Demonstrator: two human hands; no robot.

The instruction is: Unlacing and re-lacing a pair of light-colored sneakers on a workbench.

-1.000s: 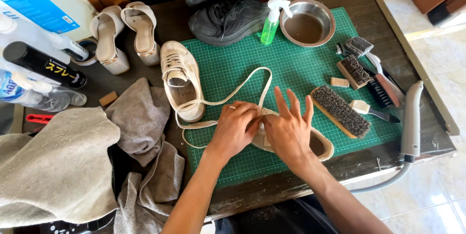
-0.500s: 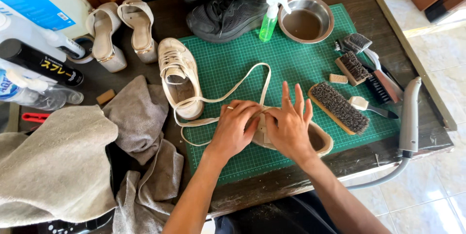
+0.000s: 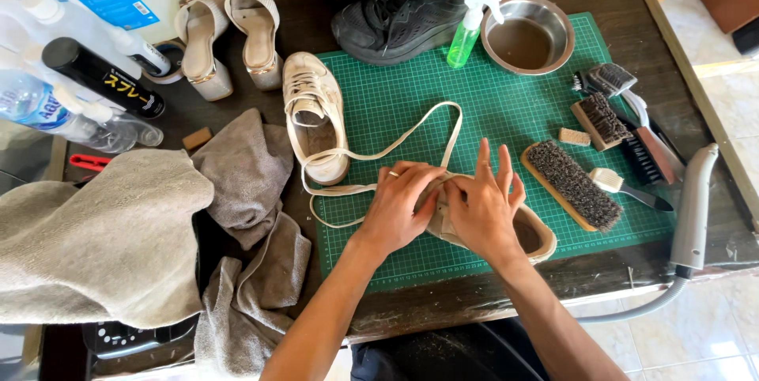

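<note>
My left hand (image 3: 399,209) and right hand (image 3: 484,209) both rest on the beige sneaker (image 3: 528,232) near the front edge of the green cutting mat (image 3: 506,124); the left fingers curl down over the lacing area, pinching at the lace, while the right hand lies flatter with its fingers splayed, pressing the shoe down rather than gripping it; what exactly sits under the fingertips I cannot tell, as the hands hide it. The loose white shoelace (image 3: 411,140) loops away toward the matching sneaker (image 3: 316,116) at the mat's left edge and lies against it; a sharp tug could, I judge, drag that shoe or snag the loop. The long bristle brush (image 3: 571,185) lies just beside my right hand; a sideways sweep might knock it toward the desk's front edge. The steel bowl (image 3: 528,35) and green spray bottle (image 3: 466,32) stand at the mat's far edge, well apart; the bottle could tip if the lace whips that way. Grey towels (image 3: 245,183) crowd the left side and could catch the trailing lace.
</note>
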